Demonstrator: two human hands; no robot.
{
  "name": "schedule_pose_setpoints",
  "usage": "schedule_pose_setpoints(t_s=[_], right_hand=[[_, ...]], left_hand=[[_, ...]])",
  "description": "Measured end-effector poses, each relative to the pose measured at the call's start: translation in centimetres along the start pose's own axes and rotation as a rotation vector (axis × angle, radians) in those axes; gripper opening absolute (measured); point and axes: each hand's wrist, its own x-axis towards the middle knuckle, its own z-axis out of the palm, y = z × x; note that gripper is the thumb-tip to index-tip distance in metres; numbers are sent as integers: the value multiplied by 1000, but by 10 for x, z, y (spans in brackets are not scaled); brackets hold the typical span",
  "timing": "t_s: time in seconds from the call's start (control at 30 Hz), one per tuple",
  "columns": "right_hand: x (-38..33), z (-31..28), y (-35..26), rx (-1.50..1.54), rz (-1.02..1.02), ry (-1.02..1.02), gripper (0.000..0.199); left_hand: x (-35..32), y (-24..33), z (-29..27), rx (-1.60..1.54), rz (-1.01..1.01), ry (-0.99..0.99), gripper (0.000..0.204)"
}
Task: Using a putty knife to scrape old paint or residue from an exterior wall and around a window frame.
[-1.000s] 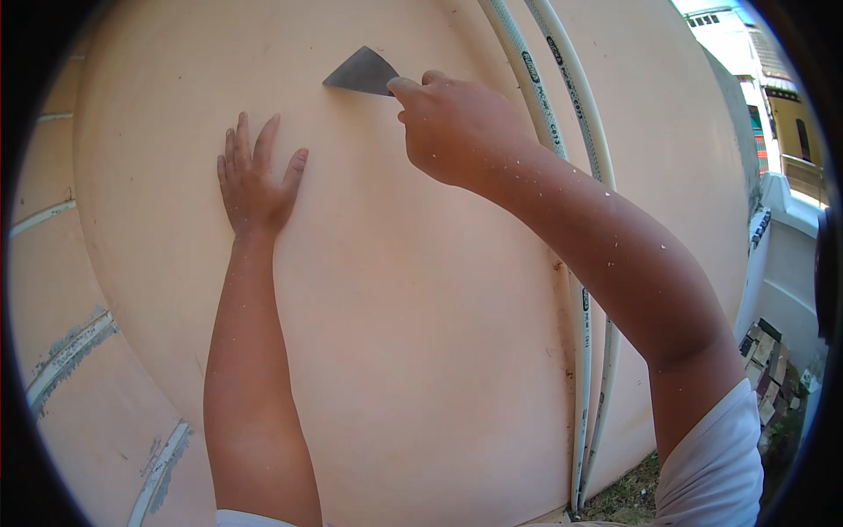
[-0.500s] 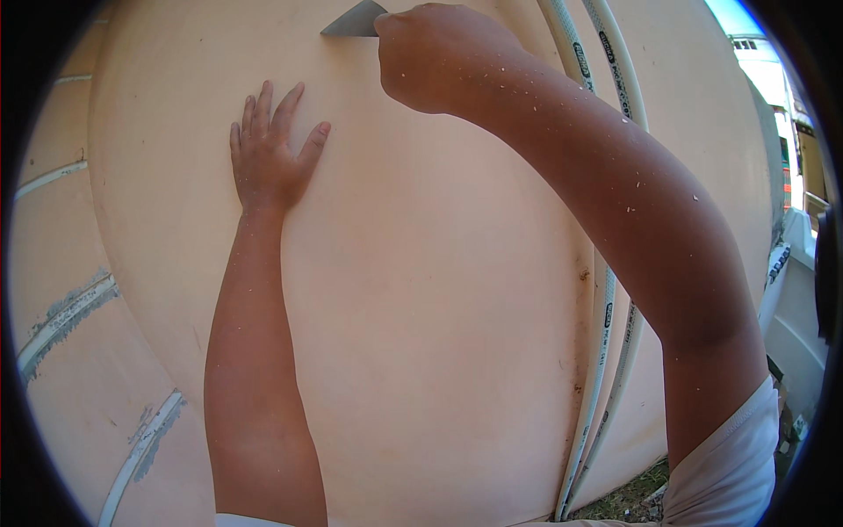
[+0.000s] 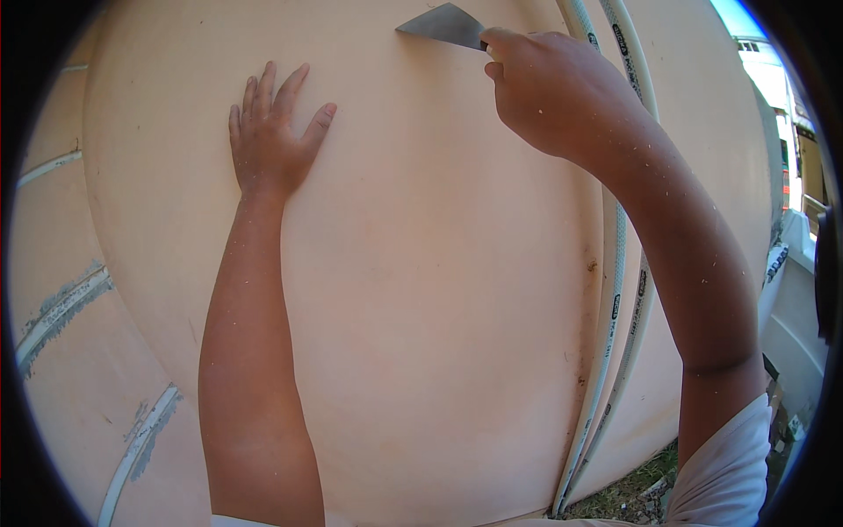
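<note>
My right hand (image 3: 562, 92) grips a putty knife (image 3: 446, 25) by its handle, which the fingers mostly hide. The grey metal blade fans out to the left, its pointed corner close to the peach-coloured wall (image 3: 439, 290); whether the edge touches the wall I cannot tell. Flat against the same wall, further left, rests my left hand (image 3: 272, 145) with its fingers spread and nothing in it. Small pale flakes dot my right forearm.
Two white pipes (image 3: 612, 325) with dark print run up the wall, passing behind my right forearm. On the left, pale strips (image 3: 63, 314) with grey patches cross the wall. Grass and debris (image 3: 628, 487) lie at the wall's foot, lower right. White structures (image 3: 790, 325) stand far right.
My right hand has moved right and a little down with the putty knife, so more of the blade shows. My left hand keeps its place on the wall, apart from a slight view shift.
</note>
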Motion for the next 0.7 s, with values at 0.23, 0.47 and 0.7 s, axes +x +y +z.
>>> schedule_pose_setpoints(t_s=[0.23, 0.47, 0.7], right_hand=[[9, 0, 10, -78, 31, -60, 27], [-11, 4, 16, -13, 24, -50, 28], [40, -5, 22, -91, 53, 11, 27]], left_hand=[[0, 1, 5, -15, -2, 21, 60], [1, -2, 0, -2, -6, 7, 60], [0, 4, -3, -5, -7, -2, 60]])
